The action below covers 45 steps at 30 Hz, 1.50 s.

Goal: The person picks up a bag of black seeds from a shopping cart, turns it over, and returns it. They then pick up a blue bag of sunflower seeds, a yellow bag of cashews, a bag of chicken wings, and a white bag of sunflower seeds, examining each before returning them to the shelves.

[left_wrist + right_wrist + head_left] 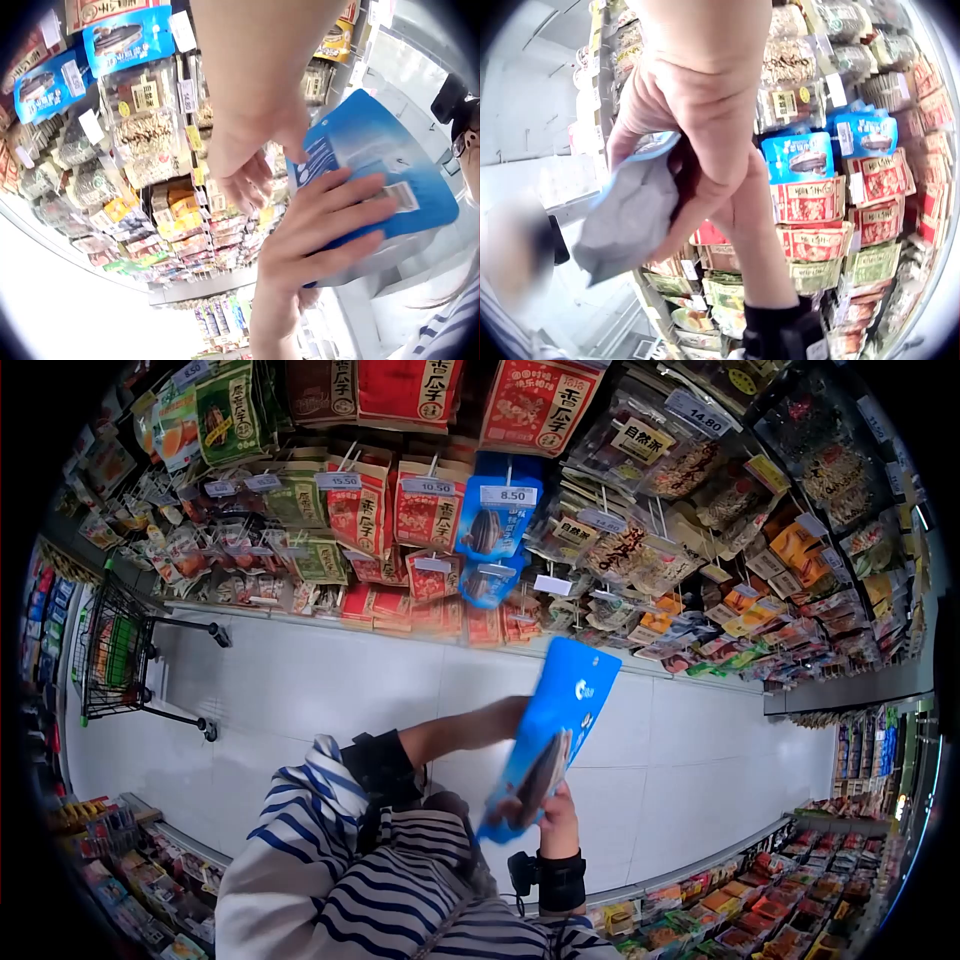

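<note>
A blue pouch [555,730] with large sunflower seeds pictured on its front is held up tilted before the person's body. My right hand [560,808] grips it by the lower right edge; in the left wrist view the right hand's fingers [337,217] spread across its back, over a white label. In the right wrist view, the pouch's silvery bottom [630,217] sits between thumb and fingers. My left hand [251,154] is beside the pouch's other edge, thumb close to it and fingers loosely bent downward. The head view mostly hides that hand behind the pouch.
Ahead, a shelf rack holds hanging snack bags, including matching blue pouches [490,525] under a price tag [508,495] and red seed bags [425,510]. A shopping cart [115,650] stands at left on the pale tiled floor [300,690]. More packaged goods [740,900] line the shelf behind.
</note>
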Tool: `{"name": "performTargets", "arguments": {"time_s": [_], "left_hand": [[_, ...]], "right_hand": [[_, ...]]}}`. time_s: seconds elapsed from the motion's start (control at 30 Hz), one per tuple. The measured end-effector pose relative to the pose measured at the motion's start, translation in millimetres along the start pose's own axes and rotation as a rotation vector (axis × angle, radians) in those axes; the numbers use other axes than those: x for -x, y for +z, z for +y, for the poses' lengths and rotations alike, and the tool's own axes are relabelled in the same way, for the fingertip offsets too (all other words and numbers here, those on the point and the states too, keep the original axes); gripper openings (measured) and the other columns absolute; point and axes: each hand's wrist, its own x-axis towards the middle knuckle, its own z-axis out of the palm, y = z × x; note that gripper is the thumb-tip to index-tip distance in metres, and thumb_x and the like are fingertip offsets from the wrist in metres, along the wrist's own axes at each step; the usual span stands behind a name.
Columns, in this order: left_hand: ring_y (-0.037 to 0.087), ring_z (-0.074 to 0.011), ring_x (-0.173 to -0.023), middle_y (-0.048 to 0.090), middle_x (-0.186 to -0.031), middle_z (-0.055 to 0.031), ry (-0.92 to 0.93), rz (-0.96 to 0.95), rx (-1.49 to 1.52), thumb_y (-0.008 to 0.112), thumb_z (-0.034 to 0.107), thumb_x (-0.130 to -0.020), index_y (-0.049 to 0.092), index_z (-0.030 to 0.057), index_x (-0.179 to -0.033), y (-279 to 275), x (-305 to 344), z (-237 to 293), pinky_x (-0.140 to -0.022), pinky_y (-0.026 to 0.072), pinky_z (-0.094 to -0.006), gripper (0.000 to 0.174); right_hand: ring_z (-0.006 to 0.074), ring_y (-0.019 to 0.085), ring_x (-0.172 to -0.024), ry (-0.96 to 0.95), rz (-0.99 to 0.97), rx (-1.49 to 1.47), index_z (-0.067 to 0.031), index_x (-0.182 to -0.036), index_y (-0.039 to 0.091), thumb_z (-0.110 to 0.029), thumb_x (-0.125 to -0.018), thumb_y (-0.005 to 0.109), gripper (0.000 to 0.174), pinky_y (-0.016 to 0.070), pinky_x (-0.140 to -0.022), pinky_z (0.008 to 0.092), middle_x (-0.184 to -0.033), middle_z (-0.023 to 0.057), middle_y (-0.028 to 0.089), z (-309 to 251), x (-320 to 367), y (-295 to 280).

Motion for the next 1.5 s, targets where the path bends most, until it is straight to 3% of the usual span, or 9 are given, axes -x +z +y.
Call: {"name": "performTargets", "arguments": {"time_s": [0.03, 0.07, 0.13, 0.33, 0.63, 0.87, 1.1, 1.3, 1.5], "left_hand": [[0.051, -0.0122, -0.086, 0.054, -0.099, -0.0070, -0.043, 0.084, 0.231, 0.055, 0.013, -0.079, 0.049, 0.0001, -0.104, -12.2, 5.1, 9.0, -0.076, 0.0439, -0.0298, 0.029], [0.052, -0.0131, -0.089, 0.054, -0.101, -0.0078, -0.022, 0.226, -0.156, 0.040, 0.026, -0.086, 0.048, -0.0019, -0.109, -20.8, 10.9, 19.1, -0.078, 0.0414, -0.0263, 0.037], [0.053, -0.0108, -0.082, 0.056, -0.095, -0.0072, -0.211, 0.509, 0.202, 0.040, 0.030, -0.087, 0.051, -0.0017, -0.104, -20.2, 17.8, 49.2, -0.071, 0.0425, -0.0251, 0.038], [0.054, -0.0096, -0.078, 0.056, -0.090, -0.0034, -0.096, 0.528, 0.219, 0.032, 0.037, -0.090, 0.049, 0.0022, -0.105, -51.1, 23.6, 36.4, -0.069, 0.0447, -0.0260, 0.041], [0.052, -0.0102, -0.083, 0.055, -0.094, -0.0043, -0.146, 0.572, -0.072, 0.064, 0.012, -0.072, 0.047, -0.0008, -0.107, -32.7, -2.3, 29.4, -0.073, 0.0435, -0.0251, 0.041], [0.054, -0.0109, -0.082, 0.058, -0.094, -0.0068, -0.081, 0.825, 0.017, 0.068, 0.007, -0.068, 0.050, -0.0017, -0.104, -25.7, -23.0, -30.8, -0.071, 0.0452, -0.0251, 0.041], [0.055, -0.0119, -0.077, 0.058, -0.086, -0.0055, 0.018, 1.101, 0.215, 0.066, 0.000, -0.067, 0.053, -0.0015, -0.096, -42.5, -28.3, -75.3, -0.069, 0.0454, -0.0255, 0.032], [0.057, -0.0155, -0.075, 0.059, -0.083, -0.0096, 0.038, 1.134, 0.210, 0.067, 0.003, -0.066, 0.053, -0.0049, -0.091, -81.9, -22.8, -113.7, -0.069, 0.0458, -0.0268, 0.030], [0.058, -0.0180, -0.074, 0.060, -0.080, -0.0111, 0.052, 1.116, 0.148, 0.067, 0.004, -0.068, 0.054, -0.0052, -0.087, -138.5, -26.9, -164.9, -0.069, 0.0462, -0.0280, 0.025]], "right_hand": [[0.0263, 0.057, -0.083, -0.063, 0.230, 0.136, 0.0013, -0.114, 0.037, -0.013, -0.064, 0.064, 0.058, 0.0470, -0.071, 0.0360, -0.099, 0.0134, 0.054, -6.8, -13.6, 20.4], [0.0225, 0.056, -0.084, -0.102, 0.247, 0.207, 0.0001, -0.114, 0.038, -0.007, -0.066, 0.061, 0.053, 0.0459, -0.073, 0.0321, -0.098, 0.0109, 0.054, -6.7, -27.0, 10.3], [0.0155, 0.054, -0.083, -0.139, 0.308, 0.390, -0.0013, -0.111, 0.041, 0.001, -0.069, 0.058, 0.046, 0.0441, -0.072, 0.0259, -0.095, 0.0066, 0.054, -10.4, -45.1, 1.8], [0.0122, 0.053, -0.084, -0.060, 0.277, 0.425, -0.0003, -0.105, 0.047, -0.001, -0.070, 0.060, 0.037, 0.0421, -0.073, 0.0236, -0.095, 0.0044, 0.054, -26.9, -72.5, 3.2], [0.0104, 0.053, -0.082, 0.034, 0.250, 0.626, -0.0006, -0.103, 0.051, -0.001, -0.072, 0.060, 0.031, 0.0429, -0.072, 0.0234, -0.092, 0.0046, 0.057, -54.4, -89.5, -18.0], [0.0115, 0.049, -0.090, 0.186, 0.028, 0.660, -0.0002, -0.112, 0.042, -0.004, -0.072, 0.062, 0.045, 0.0408, -0.077, 0.0255, -0.102, 0.0053, 0.053, -81.7, -110.8, -63.4], [0.0142, 0.043, -0.102, 0.267, -0.075, 0.307, -0.0002, -0.117, 0.037, -0.044, -0.076, 0.056, 0.062, 0.0380, -0.084, 0.0287, -0.111, 0.0068, 0.046, -59.3, -157.4, -163.2], [0.0157, 0.055, -0.085, 0.210, 0.230, 0.494, -0.0026, -0.099, 0.050, -0.021, -0.085, 0.047, 0.023, 0.0446, -0.077, 0.0282, -0.093, 0.0082, 0.056, -24.2, -238.4, -232.2], [0.0144, 0.055, -0.084, 0.039, 0.310, 0.540, -0.0032, -0.094, 0.052, -0.017, -0.084, 0.049, 0.017, 0.0442, -0.076, 0.0271, -0.091, 0.0061, 0.056, 9.1, -327.0, -302.2]]}}
